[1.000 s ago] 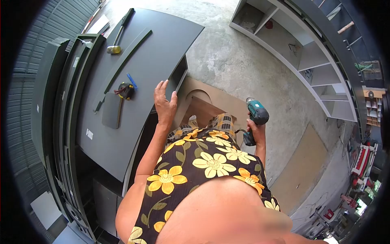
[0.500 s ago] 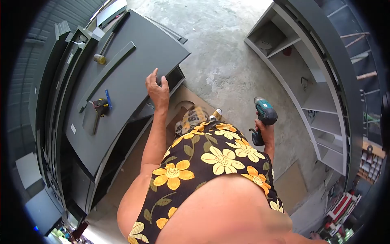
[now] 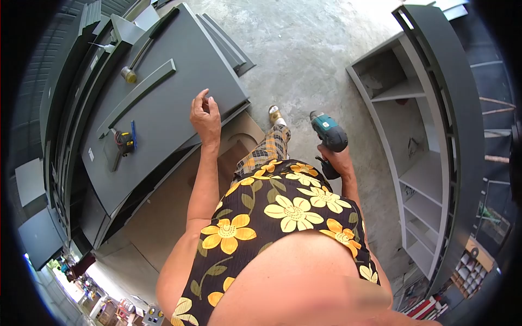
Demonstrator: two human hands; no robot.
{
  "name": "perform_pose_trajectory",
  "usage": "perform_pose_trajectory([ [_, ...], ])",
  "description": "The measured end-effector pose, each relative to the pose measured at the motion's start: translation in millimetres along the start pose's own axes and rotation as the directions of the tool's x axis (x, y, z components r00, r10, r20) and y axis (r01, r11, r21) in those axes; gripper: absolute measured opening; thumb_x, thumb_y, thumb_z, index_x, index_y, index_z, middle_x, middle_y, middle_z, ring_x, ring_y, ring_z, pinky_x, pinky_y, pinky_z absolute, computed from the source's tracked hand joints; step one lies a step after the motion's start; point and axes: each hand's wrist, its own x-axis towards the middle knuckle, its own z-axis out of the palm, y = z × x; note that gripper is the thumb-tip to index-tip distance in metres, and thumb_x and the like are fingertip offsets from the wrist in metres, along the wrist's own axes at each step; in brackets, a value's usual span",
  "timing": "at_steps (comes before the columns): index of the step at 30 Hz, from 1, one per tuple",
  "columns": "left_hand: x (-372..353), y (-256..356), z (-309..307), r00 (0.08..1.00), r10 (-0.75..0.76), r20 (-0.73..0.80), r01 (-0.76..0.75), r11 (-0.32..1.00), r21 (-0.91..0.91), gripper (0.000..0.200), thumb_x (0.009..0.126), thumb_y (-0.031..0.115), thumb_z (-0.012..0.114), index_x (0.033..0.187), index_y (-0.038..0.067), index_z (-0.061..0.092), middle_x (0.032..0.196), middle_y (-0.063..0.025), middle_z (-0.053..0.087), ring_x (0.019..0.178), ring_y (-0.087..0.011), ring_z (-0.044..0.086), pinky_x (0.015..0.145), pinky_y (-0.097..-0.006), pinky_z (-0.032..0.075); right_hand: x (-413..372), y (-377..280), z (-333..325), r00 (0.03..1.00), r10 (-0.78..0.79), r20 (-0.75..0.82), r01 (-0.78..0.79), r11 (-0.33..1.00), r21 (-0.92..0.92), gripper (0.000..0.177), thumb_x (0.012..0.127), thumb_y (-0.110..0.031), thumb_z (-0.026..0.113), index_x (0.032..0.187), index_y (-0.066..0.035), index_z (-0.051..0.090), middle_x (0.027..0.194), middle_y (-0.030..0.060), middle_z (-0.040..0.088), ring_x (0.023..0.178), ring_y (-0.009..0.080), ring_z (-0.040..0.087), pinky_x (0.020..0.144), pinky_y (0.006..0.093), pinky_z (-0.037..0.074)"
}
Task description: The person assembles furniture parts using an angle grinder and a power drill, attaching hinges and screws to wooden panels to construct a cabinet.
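My right hand (image 3: 338,158) is wrapped round the handle of a teal and black cordless drill (image 3: 328,132), its nose pointing up and left. Over the near edge of a large grey panel (image 3: 179,98), my left hand (image 3: 205,118) is raised with its fingers bent and the thumb close to them. Whether anything small lies between those fingertips is too small to tell. On the panel rest a long narrow grey strip (image 3: 138,98), a mallet (image 3: 129,74) and a tape measure (image 3: 124,142) beside a blue object (image 3: 134,135).
A tall grey cabinet frame with shelves (image 3: 424,176) stands on the right. More grey panels (image 3: 225,46) lean behind the worktop. Below it, brown board (image 3: 157,212) lies on the concrete floor (image 3: 304,60). A bin rack (image 3: 472,271) is at the lower right.
The drill and my right hand have shifted left and slightly up in view. The panel edge and cabinet have moved with the turning view, and one foot now shows further forward.
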Motion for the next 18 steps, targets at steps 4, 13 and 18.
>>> perform_pose_trajectory([
  [4,16,17,24,1.0,0.008,-0.019,-0.009,0.998,-0.06,0.018,0.082,0.005,0.058,0.099,0.003,0.064,0.079,-0.0064,0.059,0.067,-0.0157,0.056,0.064,-0.0304,0.047,47,-25,-7,0.993,-0.109,0.036,0.113,0.987,-0.11,0.022,0.068,-0.014,0.072,0.078,0.001,0.059,0.06,0.0051,0.058,0.052,0.0122,0.054,0.052,0.0314,0.046],
  [13,34,62,67,0.997,-0.081,0.018,0.082,0.993,-0.085,0.015,0.085,0.006,0.059,0.099,0.004,0.064,0.076,-0.0012,0.057,0.067,-0.0098,0.053,0.065,-0.0259,0.047,130,-78,-38,0.944,-0.208,0.257,0.265,0.94,-0.213,0.028,0.068,-0.013,0.072,0.088,0.002,0.059,0.072,0.012,0.061,0.065,0.0194,0.056,0.065,0.0339,0.048],
  [18,46,56,88,0.997,-0.081,-0.009,0.08,0.995,-0.068,0.015,0.085,0.006,0.06,0.1,0.004,0.064,0.075,-0.0009,0.057,0.067,-0.0089,0.052,0.064,-0.0254,0.046,171,-85,-32,0.914,-0.249,0.32,0.323,0.924,-0.203,0.031,0.069,-0.012,0.071,0.093,0.002,0.059,0.075,0.0123,0.062,0.068,0.0189,0.057,0.067,0.0332,0.048],
])
